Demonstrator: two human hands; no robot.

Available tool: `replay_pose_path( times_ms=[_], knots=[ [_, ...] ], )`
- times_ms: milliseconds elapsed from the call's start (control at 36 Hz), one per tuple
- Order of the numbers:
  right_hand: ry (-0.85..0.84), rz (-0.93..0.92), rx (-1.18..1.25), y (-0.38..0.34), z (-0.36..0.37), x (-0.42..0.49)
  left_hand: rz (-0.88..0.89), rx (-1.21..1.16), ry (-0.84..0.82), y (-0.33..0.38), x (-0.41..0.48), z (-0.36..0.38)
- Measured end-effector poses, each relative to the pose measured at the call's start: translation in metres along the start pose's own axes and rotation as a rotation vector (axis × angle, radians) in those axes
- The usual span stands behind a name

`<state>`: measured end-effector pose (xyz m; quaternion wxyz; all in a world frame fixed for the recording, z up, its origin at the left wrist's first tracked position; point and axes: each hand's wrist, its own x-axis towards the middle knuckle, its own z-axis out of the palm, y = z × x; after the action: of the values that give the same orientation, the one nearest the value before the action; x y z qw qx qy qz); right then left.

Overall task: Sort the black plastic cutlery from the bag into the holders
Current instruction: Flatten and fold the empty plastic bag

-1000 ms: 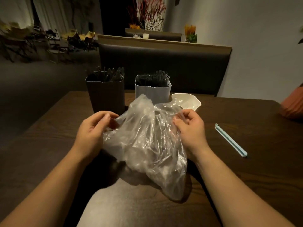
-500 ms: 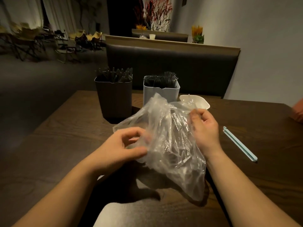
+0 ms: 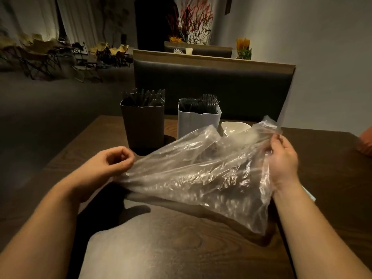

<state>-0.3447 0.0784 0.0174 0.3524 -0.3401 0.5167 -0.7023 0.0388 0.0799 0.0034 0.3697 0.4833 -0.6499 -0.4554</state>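
A clear plastic bag (image 3: 201,178) is stretched wide above the dark wooden table (image 3: 181,248). My left hand (image 3: 104,166) pinches its left edge with curled fingers. My right hand (image 3: 281,160) grips the bag's upper right edge. Dark cutlery shows only faintly through the crinkled plastic. Behind the bag stand two holders: a dark brown one (image 3: 144,123) holding several black knives, and a white one (image 3: 196,119) holding several black forks.
A white bowl (image 3: 234,127) sits right of the white holder, partly behind the bag. A pale blue bag clip (image 3: 310,195) peeks out beside my right forearm. A dark bench back (image 3: 211,87) runs behind the table. An orange object (image 3: 366,143) lies at the right edge.
Both hands have pulled apart, spreading the bunched bag out wide. My left hand moved left with one edge and my right hand moved up and right with the other.
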Motion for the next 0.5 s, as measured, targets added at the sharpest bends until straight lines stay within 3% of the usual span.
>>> replay_pose_path(
  times_ms=[111, 278, 361, 500],
  knots=[
    [-0.06, 0.006, 0.004, 0.005, 0.006, -0.001, 0.064, 0.101, 0.149, 0.038, 0.009, 0.022],
    [-0.176, 0.027, 0.012, 0.009, 0.014, -0.009, -0.102, 0.311, 0.007, 0.092, 0.043, 0.085],
    [-0.209, 0.075, -0.017, 0.008, 0.015, -0.01, -0.114, 0.182, -0.034, 0.089, 0.059, 0.094],
    [-0.156, 0.067, -0.291, 0.006, 0.007, -0.006, -0.195, -0.256, 0.404, 0.066, 0.074, 0.073]
  ],
)
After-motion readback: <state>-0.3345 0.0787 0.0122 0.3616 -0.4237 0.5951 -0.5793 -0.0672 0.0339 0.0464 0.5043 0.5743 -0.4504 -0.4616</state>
